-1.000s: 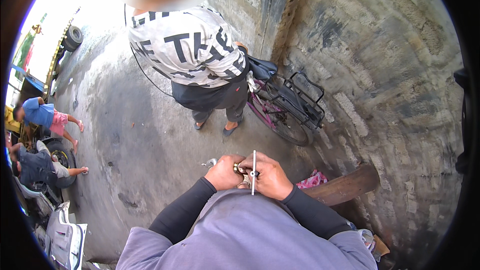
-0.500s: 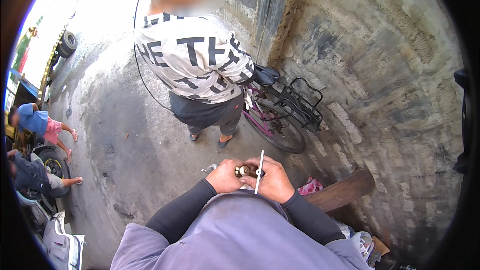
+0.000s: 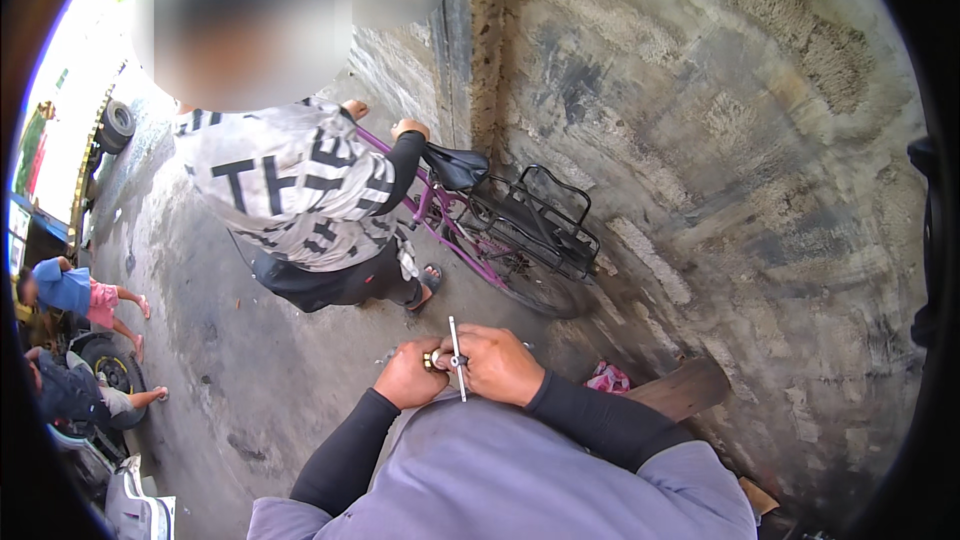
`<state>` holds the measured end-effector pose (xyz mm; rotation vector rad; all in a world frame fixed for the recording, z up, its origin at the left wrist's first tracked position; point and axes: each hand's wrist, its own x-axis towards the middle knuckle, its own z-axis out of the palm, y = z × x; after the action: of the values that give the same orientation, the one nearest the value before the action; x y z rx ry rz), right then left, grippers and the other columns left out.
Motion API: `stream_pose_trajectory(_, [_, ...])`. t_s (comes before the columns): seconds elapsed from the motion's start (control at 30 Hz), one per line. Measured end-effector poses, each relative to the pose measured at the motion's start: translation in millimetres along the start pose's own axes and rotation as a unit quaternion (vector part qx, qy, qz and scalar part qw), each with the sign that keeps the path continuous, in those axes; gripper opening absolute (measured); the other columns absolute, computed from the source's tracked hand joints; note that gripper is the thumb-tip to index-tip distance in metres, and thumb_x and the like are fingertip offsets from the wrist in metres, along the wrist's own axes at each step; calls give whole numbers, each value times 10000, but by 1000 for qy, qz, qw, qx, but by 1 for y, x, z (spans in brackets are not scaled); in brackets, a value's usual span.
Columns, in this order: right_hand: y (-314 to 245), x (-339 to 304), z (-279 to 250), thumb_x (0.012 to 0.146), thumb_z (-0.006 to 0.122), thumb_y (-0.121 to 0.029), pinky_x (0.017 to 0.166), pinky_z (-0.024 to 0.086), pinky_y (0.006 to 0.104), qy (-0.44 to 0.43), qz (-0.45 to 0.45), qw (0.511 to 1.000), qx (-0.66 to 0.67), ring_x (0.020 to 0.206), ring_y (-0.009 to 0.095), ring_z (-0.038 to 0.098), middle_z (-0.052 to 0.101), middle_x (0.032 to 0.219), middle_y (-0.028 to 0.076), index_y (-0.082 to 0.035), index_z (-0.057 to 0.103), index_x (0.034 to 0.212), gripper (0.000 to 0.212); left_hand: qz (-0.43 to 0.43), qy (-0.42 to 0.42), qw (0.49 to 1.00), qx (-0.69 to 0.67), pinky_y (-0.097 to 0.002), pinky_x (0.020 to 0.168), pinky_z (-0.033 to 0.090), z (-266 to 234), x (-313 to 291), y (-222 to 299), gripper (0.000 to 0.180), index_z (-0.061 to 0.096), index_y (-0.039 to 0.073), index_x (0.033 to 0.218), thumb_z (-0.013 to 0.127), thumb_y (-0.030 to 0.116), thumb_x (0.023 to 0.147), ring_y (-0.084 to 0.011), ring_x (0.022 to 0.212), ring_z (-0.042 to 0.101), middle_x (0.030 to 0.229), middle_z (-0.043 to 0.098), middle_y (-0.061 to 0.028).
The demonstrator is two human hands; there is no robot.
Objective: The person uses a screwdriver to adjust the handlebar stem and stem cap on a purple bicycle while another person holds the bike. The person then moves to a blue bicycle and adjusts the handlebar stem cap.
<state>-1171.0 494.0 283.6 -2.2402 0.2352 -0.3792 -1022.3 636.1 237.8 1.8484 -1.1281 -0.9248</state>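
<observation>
Close in front of my body, both hands are together at chest height. My left hand (image 3: 405,376) is closed around a small brass-coloured metal fitting (image 3: 431,361), whose round end shows between the fingers. Right beside it, my right hand (image 3: 502,368) has its fingers curled in, gripping a T-handle tool with a slim silvery crossbar (image 3: 454,336). The crossbar stands nearly upright in the picture, with a round hub at its middle against the fitting. My fingers hide the rest of both parts, so I cannot tell how they join.
A person in a patterned shirt (image 3: 300,185) stands ahead, a hand on a purple bicycle (image 3: 430,202) with a black rear rack (image 3: 548,225). A rough wall (image 3: 700,140) rises on the right, near a wooden plank (image 3: 685,390) and pink cloth (image 3: 608,377). Two people are far left by a wheel (image 3: 108,365).
The person ahead has shifted left, and a hand on the bicycle now shows. My hands appear lower and farther left, still holding the fitting and the T-handle tool; the view has shifted.
</observation>
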Motion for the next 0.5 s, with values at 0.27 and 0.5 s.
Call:
stream_pose_trajectory(0.27, [39, 3, -68, 934, 783, -143, 815, 586, 472, -44, 38, 998, 35, 916, 392, 719, 704, 1044, 161, -57, 739, 1101, 193, -2, 31, 999, -23, -500, 831, 552, 47, 46, 35, 195, 718, 2, 996, 703, 86, 821, -457, 951, 700, 974, 727, -224])
stream_pose_trajectory(0.5, [60, 9, -94, 879, 764, -50, 798, 591, 458, -79, -23, 995, 61, 917, 384, 723, 707, 1021, 145, -67, 759, 1102, 223, 5, 42, 999, 2, -503, 812, 555, 55, 72, 55, 191, 729, 7, 962, 763, 146, 836, -450, 920, 706, 936, 730, -222])
